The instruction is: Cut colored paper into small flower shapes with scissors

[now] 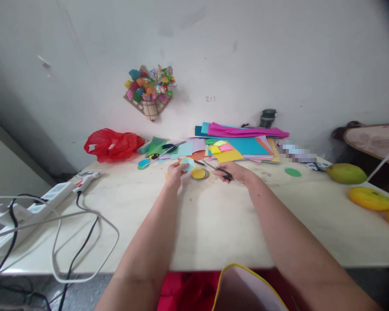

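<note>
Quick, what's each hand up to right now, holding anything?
Left hand: closed on a piece of light blue paper.
Right hand: closed around black-handled scissors.

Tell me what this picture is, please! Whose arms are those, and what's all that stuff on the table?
There's no robot here. The arms belong to a person wearing a camera on their head, so you see what's in front of them. Their left hand holds light blue paper, and their right hand holds scissors. On the table are a yellow circle, colored sheets, a red plastic bag, a white power strip and, on the right, some fruit. Colorful flowers decorate the wall.
</note>
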`<move>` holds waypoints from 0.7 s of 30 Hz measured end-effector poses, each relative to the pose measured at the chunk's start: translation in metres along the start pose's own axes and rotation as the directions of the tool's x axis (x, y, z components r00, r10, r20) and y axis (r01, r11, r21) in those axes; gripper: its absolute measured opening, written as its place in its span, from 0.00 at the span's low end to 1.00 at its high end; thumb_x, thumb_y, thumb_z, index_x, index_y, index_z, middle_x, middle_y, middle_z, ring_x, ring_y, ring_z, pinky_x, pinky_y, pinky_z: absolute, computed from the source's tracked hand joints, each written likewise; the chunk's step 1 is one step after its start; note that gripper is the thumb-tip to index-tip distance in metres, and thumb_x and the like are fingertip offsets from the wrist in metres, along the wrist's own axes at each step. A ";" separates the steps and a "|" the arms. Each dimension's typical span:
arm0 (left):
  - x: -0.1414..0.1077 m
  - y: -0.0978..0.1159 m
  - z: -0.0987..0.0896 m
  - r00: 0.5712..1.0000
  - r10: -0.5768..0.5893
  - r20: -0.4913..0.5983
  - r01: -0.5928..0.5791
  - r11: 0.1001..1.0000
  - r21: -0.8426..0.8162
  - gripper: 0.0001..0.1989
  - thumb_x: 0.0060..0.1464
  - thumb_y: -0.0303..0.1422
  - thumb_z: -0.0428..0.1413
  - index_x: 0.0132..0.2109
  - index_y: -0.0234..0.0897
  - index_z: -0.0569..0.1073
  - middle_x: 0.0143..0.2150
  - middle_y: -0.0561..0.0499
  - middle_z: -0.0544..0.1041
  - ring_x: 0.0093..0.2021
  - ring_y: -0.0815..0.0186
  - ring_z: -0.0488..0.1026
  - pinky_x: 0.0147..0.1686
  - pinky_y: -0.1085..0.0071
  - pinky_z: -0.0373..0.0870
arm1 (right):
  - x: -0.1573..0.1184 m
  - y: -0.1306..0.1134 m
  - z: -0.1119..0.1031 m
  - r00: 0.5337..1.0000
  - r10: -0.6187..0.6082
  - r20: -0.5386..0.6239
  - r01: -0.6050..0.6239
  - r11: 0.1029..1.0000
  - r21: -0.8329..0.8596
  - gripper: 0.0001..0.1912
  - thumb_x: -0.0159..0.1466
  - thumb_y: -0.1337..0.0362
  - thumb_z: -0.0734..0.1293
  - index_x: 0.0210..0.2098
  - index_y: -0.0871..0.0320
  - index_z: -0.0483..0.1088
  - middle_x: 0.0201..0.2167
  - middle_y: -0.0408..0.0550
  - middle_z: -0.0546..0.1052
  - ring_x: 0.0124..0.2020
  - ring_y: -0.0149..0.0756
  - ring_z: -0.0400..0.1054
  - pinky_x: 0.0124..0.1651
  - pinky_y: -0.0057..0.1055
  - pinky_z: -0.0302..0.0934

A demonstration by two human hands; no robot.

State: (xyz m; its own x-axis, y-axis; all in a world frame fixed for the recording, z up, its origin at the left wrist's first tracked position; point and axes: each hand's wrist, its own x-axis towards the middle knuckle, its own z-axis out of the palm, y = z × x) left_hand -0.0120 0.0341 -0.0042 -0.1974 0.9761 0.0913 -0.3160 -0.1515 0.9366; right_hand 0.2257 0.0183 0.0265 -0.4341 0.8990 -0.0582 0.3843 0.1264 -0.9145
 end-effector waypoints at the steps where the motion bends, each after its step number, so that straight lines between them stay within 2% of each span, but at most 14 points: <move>1: 0.001 0.000 -0.001 1.000 0.003 -0.010 -0.003 1.000 -0.003 0.13 0.28 0.31 0.63 0.28 0.33 0.74 0.25 0.52 0.75 0.28 0.67 0.72 0.31 0.72 0.68 | -0.002 0.001 -0.005 0.998 0.016 0.057 -0.013 0.999 -0.047 0.17 0.52 0.53 0.70 0.26 0.61 0.68 0.15 0.41 0.69 0.13 0.23 0.57 0.18 0.23 0.50; 5: 0.001 0.002 -0.003 1.000 -0.015 -0.009 0.015 1.000 0.015 0.12 0.28 0.31 0.62 0.27 0.33 0.74 0.25 0.51 0.75 0.27 0.67 0.72 0.30 0.72 0.68 | -0.009 0.000 -0.016 0.984 0.038 0.173 -0.012 0.988 -0.154 0.17 0.51 0.53 0.70 0.30 0.61 0.72 0.16 0.42 0.70 0.14 0.24 0.58 0.19 0.23 0.52; 10: -0.004 0.004 -0.003 0.994 -0.091 0.064 0.088 0.995 0.047 0.11 0.30 0.30 0.62 0.28 0.31 0.74 0.28 0.48 0.77 0.29 0.66 0.73 0.33 0.70 0.71 | -0.013 -0.006 -0.016 0.970 0.079 0.228 -0.025 0.973 -0.229 0.18 0.50 0.52 0.71 0.31 0.61 0.74 0.16 0.43 0.72 0.15 0.25 0.59 0.20 0.24 0.53; 15: -0.008 0.005 0.000 0.972 -0.179 0.156 0.170 0.983 0.067 0.09 0.32 0.27 0.61 0.27 0.31 0.73 0.28 0.45 0.77 0.29 0.62 0.75 0.32 0.67 0.73 | -0.015 -0.010 -0.012 0.965 0.064 0.254 -0.002 0.972 -0.237 0.18 0.49 0.53 0.72 0.32 0.61 0.75 0.16 0.42 0.72 0.15 0.25 0.60 0.20 0.24 0.52; 21: -0.011 0.006 0.002 0.949 -0.248 0.196 0.236 0.968 0.081 0.06 0.33 0.25 0.60 0.25 0.31 0.73 0.26 0.45 0.77 0.28 0.62 0.75 0.29 0.67 0.73 | -0.009 -0.002 -0.011 0.955 0.063 0.290 -0.004 0.980 -0.198 0.19 0.49 0.52 0.72 0.32 0.61 0.75 0.17 0.42 0.71 0.16 0.25 0.60 0.19 0.23 0.52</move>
State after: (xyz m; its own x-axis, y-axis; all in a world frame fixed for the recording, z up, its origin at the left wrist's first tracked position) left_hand -0.0102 0.0230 0.0012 0.0728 0.9942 -0.0794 -0.2770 0.0966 0.9560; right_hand 0.2374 0.0146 0.0335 -0.6268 0.7447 -0.2291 0.5400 0.2033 -0.8167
